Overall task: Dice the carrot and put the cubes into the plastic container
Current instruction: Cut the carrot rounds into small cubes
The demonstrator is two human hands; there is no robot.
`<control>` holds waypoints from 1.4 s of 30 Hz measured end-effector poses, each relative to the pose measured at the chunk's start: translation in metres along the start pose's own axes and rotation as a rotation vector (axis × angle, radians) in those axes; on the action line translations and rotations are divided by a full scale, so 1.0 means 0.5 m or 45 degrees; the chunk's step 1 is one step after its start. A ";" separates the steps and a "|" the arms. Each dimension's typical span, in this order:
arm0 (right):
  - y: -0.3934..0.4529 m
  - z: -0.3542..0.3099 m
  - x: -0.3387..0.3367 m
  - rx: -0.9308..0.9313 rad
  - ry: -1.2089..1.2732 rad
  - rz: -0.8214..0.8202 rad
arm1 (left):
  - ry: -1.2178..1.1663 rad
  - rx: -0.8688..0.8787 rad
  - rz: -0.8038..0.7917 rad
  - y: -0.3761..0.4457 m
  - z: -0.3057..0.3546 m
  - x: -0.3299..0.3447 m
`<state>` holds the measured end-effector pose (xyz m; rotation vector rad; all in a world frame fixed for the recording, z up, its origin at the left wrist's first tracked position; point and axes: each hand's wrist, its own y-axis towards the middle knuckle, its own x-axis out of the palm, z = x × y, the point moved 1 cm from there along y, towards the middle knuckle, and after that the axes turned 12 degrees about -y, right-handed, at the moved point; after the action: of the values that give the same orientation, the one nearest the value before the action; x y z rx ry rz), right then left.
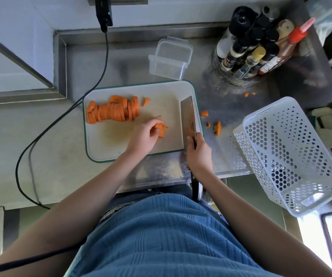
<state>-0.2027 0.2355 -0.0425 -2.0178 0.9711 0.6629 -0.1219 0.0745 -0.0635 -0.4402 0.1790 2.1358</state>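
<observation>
Left hand [144,134] reaches over cutting board [109,140], fingers curled, pinching few carrot pieces [162,129] near board centre. Right hand [199,154] wraps cleaver [189,118] handle, blade lying along board's right edge. Sliced carrot [113,109]: orange row of rounds leaning together at board's back left. Four stray bits [218,127] on steel counter right of board. One plastic container [170,59], clear, tilted, behind board. One white basket [293,154] at right.
</observation>
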 end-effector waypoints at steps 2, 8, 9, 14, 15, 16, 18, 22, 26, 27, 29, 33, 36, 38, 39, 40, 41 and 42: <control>0.001 -0.005 0.002 0.009 0.006 -0.011 | 0.039 -0.075 -0.094 0.003 -0.007 -0.006; -0.006 -0.032 0.009 0.002 -0.070 -0.026 | -0.073 -0.201 -0.299 0.022 0.005 -0.010; -0.008 -0.037 0.012 0.005 -0.093 -0.025 | -0.058 -0.206 -0.258 0.020 0.008 -0.013; -0.018 -0.052 0.027 0.016 -0.137 -0.027 | 0.248 -0.166 -0.284 -0.006 -0.008 -0.039; -0.019 -0.054 0.029 0.007 -0.132 -0.028 | 0.307 -0.189 -0.342 -0.009 -0.016 -0.044; -0.020 -0.055 0.032 -0.001 -0.120 -0.032 | 0.329 -0.206 -0.377 -0.010 -0.021 -0.047; -0.020 -0.056 0.037 -0.013 -0.082 -0.042 | 0.328 -0.170 -0.369 -0.009 -0.028 -0.049; -0.019 -0.055 0.042 -0.018 -0.071 -0.043 | 0.301 -0.084 -0.235 -0.006 -0.006 -0.031; -0.013 -0.056 0.037 -0.012 -0.092 -0.025 | 0.271 -0.144 -0.084 -0.016 0.005 0.011; -0.012 -0.057 0.036 -0.020 -0.116 -0.024 | 0.263 -0.152 -0.053 -0.017 0.008 0.021; -0.012 -0.058 0.035 -0.040 -0.171 -0.019 | 0.201 -0.168 -0.047 -0.018 0.013 0.030; -0.010 -0.048 0.025 0.008 -0.135 0.016 | 0.191 -0.185 -0.192 -0.035 -0.002 -0.003; -0.008 -0.044 0.020 0.046 -0.092 0.047 | 0.332 -0.099 -0.280 -0.057 -0.012 -0.022; -0.008 -0.043 0.021 0.043 -0.085 0.059 | 0.392 -0.056 -0.278 -0.059 -0.009 -0.019; -0.008 -0.043 0.021 0.043 -0.079 0.059 | 0.410 -0.031 -0.273 -0.058 -0.006 -0.017; -0.008 -0.044 0.021 0.043 -0.071 0.059 | 0.419 -0.013 -0.265 -0.057 -0.004 -0.014; -0.009 -0.044 0.021 0.045 -0.063 0.060 | 0.425 -0.001 -0.248 -0.057 -0.003 -0.012; -0.009 -0.044 0.021 0.048 -0.059 0.061 | 0.438 0.008 -0.226 -0.058 -0.002 -0.009</control>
<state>-0.1905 0.2148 -0.0357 -1.9433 1.0002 0.7087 -0.0954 0.0873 -0.0615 -0.7893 0.3285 1.8740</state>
